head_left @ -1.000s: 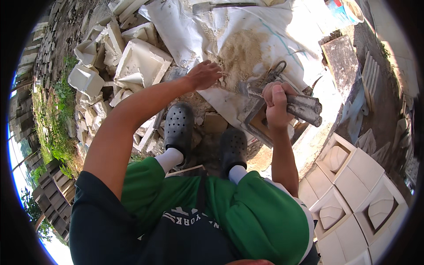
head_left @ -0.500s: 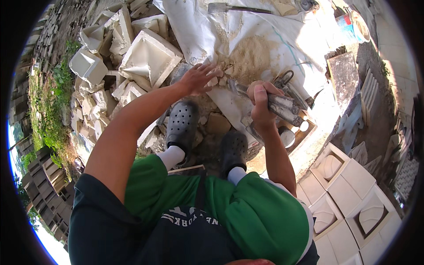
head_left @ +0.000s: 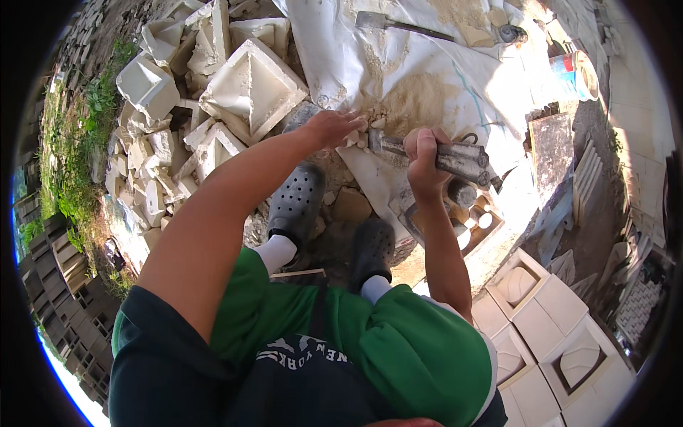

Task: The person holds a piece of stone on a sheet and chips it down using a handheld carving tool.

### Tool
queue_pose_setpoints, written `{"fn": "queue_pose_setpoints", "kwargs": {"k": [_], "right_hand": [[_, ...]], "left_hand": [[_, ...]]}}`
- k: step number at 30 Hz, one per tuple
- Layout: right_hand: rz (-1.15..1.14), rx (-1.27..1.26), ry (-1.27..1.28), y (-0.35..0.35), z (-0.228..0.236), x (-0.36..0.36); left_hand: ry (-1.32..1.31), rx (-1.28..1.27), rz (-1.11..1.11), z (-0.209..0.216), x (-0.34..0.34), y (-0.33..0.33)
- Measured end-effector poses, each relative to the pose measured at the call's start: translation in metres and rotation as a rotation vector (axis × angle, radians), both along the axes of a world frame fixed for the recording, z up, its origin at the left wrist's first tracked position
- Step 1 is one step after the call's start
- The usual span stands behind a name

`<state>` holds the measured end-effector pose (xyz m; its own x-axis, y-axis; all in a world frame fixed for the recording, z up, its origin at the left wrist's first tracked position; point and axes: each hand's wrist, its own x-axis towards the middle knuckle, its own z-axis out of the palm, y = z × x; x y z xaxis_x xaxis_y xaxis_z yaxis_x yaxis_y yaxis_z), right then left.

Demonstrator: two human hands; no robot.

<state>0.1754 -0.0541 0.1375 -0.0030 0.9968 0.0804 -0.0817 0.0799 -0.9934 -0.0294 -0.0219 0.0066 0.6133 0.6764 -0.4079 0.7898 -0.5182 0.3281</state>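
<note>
My right hand [head_left: 425, 158] is wrapped round the thick, plaster-caked grey handle [head_left: 462, 162] of a scraper-like tool. Its flat metal blade [head_left: 377, 140] points left, down by the ground sheet. Two rounded ends show at the handle's back, so I cannot tell whether it is one tool or two. Opposite the blade, my left hand [head_left: 334, 129] reaches out with extended fingers beside small pale plaster chunks [head_left: 361, 137]; nothing shows held in it. Sandy powder [head_left: 409, 92] lies heaped on the white sheet [head_left: 327, 53] just beyond both hands.
Broken white plaster molds [head_left: 252, 89] pile up at the left. A flat-bladed tool [head_left: 405, 26] lies on the sheet's far part. A bucket [head_left: 575, 76] rests on its side at far right. Near my right forearm is a box of cylinders [head_left: 473, 220]; cream molds [head_left: 544, 306] stand at lower right.
My left hand has shifted slightly right, toward the blade, its fingers less spread. The right hand keeps its grip on the tool. The view has shifted a little.
</note>
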Motion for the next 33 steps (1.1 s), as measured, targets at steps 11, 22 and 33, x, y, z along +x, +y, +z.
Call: {"fn": "queue_pose_setpoints", "kwargs": {"k": [11, 22, 33], "right_hand": [[-0.06, 0.101, 0.032, 0.008, 0.094, -0.012], [0.024, 0.108, -0.016, 0.002, 0.085, -0.009], [0.024, 0.216, -0.342, -0.005, -0.012, -0.002]], "left_hand": [[-0.07, 0.03, 0.142, -0.004, 0.002, -0.005], [-0.033, 0.108, 0.253, 0.004, 0.015, -0.016], [-0.003, 0.105, 0.222, 0.0, 0.025, -0.013]]}}
